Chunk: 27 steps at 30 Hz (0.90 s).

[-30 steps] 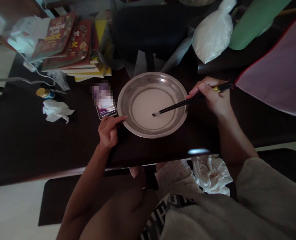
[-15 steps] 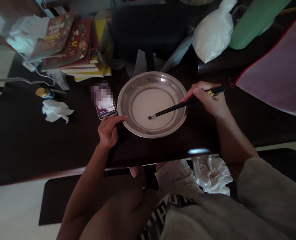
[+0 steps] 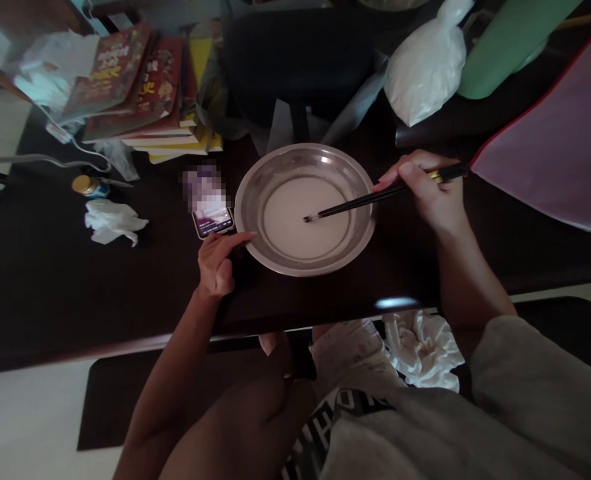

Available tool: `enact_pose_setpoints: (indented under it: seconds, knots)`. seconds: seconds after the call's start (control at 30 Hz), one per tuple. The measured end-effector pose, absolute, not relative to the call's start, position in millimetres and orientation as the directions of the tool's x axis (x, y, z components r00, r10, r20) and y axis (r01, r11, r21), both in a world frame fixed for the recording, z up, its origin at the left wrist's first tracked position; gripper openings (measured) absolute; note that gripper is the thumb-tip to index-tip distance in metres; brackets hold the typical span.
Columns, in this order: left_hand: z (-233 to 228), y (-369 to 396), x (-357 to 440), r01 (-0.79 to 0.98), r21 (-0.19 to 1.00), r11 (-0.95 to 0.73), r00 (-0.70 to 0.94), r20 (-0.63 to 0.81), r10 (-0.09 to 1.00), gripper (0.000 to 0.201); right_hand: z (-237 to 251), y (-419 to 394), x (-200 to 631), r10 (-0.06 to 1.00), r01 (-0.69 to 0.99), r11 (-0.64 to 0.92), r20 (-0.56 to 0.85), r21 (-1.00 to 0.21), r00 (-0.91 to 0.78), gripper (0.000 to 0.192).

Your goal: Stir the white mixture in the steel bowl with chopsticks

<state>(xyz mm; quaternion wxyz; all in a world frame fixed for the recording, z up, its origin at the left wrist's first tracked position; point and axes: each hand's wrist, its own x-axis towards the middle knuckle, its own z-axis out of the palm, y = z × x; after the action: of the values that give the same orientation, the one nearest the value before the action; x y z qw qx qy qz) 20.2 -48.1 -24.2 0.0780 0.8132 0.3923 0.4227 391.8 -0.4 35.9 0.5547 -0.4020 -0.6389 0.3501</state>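
A wide metal basin (image 3: 308, 269) holds a whitish, cloudy liquid (image 3: 290, 200). Black chopsticks (image 3: 360, 202) with a gold band are pinched together in my right hand (image 3: 430, 190), above the basin's right rim. Their tips slant down to the liquid near its middle. At the basin's lower left, my left hand (image 3: 216, 262) steadies the rim, with the index finger laid over it and the other fingers curled. Just beyond that hand lies a lit phone (image 3: 212, 217), its upper part blurred out.
Crumpled tissue (image 3: 112, 222) and a small gold-lidded jar (image 3: 90, 187) sit on the left of the dark table (image 3: 140, 293). Stacked books (image 3: 150, 93) stand behind. A white plastic bag (image 3: 420, 73), a green cylinder (image 3: 505, 50) and a purple cloth (image 3: 555, 147) occupy the right.
My right hand and the chopsticks have shifted right; the tips have moved up and right across the liquid. My left hand stays at the rim, and the basin has hardly moved.
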Motion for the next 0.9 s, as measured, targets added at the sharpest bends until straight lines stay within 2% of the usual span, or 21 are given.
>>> enact_pose_setpoints:
  seconds: [0.07, 0.23, 0.4, 0.57, 0.77, 0.9]
  knots:
    - [-23.7, -48.6, 20.5, 0.576, 0.457, -0.678, 0.336, 0.624, 0.706, 0.060, 35.1, -0.1, 392.4, 0.906, 0.104, 0.423, 0.421, -0.900, -0.046, 0.024]
    - [-22.3, -49.5, 22.3, 0.581, 0.457, -0.673, 0.318, 0.634, 0.705, 0.053, 35.9, -1.3, 390.7, 0.903, 0.137, 0.415, 0.388, -0.900, -0.187, 0.029]
    - [-21.8, -50.1, 22.9, 0.578, 0.449, -0.681, 0.320, 0.643, 0.696, 0.046, 35.6, 0.0, 392.4, 0.904, 0.098, 0.428, 0.426, -0.898, -0.042, 0.027]
    - [-21.5, -50.3, 23.4, 0.613, 0.429, -0.664, 0.321, 0.632, 0.705, 0.045, 35.3, 0.1, 390.3, 0.915, 0.116, 0.392, 0.373, -0.913, -0.156, 0.032]
    - [-23.1, -50.3, 22.9, 0.636, 0.422, -0.646, 0.323, 0.615, 0.719, 0.044, 32.8, 2.2, 392.6, 0.906, 0.137, 0.422, 0.422, -0.896, -0.034, 0.029]
    - [-22.4, -49.5, 23.2, 0.638, 0.423, -0.644, 0.327, 0.609, 0.723, 0.044, 33.0, 1.0, 392.0, 0.913, 0.134, 0.401, 0.384, -0.906, -0.137, 0.032]
